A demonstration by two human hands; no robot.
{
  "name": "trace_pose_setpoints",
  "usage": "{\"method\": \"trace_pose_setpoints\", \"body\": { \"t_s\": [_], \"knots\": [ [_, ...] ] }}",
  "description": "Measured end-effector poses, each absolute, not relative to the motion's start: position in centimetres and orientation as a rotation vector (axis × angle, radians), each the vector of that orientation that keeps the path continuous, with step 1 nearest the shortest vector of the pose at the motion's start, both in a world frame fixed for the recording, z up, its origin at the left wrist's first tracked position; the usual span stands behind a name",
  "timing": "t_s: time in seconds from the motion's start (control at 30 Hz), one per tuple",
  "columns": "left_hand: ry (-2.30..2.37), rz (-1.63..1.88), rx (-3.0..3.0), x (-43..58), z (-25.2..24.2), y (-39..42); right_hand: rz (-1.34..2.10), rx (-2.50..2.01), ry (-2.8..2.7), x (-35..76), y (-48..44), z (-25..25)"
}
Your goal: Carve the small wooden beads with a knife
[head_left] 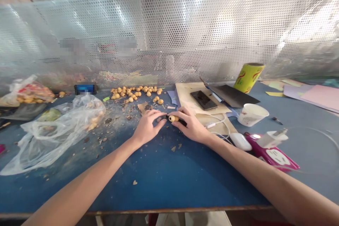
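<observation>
My right hand (192, 123) is closed around a small tan gourd (174, 118) just above the blue table. A round dark hole shows at the gourd's left end. Facing it, my left hand (149, 124) has its thumb and forefinger drawn close together beside that hole. Something small and dark shows at those fingertips, too little to name. Dark material also peeks out under my right fingers. Beyond my hands lies a loose group of similar small gourds (137, 93), and a scrap of brown paper (143, 107) rests near my left hand.
Clear plastic bags (60, 127) and scattered debris lie left. Right of my hands are a phone (203, 99) on brown paper, a paper cup (253, 114), a white charging case (240, 142) and a pink power strip (275, 153). A yellow tube (249, 77) stands near the perforated metal screen (169, 35).
</observation>
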State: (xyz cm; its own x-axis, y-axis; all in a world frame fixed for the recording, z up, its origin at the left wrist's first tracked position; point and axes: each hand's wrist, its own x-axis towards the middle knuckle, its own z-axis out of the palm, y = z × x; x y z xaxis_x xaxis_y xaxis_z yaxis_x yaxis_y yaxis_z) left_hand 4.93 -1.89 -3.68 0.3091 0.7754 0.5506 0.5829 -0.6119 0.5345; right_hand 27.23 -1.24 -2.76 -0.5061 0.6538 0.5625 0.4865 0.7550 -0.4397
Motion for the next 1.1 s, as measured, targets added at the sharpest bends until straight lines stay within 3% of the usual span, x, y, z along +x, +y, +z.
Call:
{"method": "trace_pose_setpoints", "body": {
  "t_s": [0.27, 0.6, 0.83, 1.1],
  "knots": [
    [0.895, 1.166, 1.817, 6.9, -4.1, -3.2, 0.49, -0.816, -2.231, 26.6, -1.7, -2.7],
    [1.372, 1.312, 2.172, 3.5, -3.9, -0.3, -0.008, -1.177, -2.369, 27.8, 0.6, -4.9],
    [1.646, 1.149, 2.253, 2.3, -5.3, 1.3, -0.164, -1.228, -2.321, 28.4, 1.0, -4.1],
    [1.327, 1.087, 2.488, 3.9, -4.6, -0.2, 0.11, -1.354, -2.652, 28.5, -1.8, -1.4]
  ]
}}
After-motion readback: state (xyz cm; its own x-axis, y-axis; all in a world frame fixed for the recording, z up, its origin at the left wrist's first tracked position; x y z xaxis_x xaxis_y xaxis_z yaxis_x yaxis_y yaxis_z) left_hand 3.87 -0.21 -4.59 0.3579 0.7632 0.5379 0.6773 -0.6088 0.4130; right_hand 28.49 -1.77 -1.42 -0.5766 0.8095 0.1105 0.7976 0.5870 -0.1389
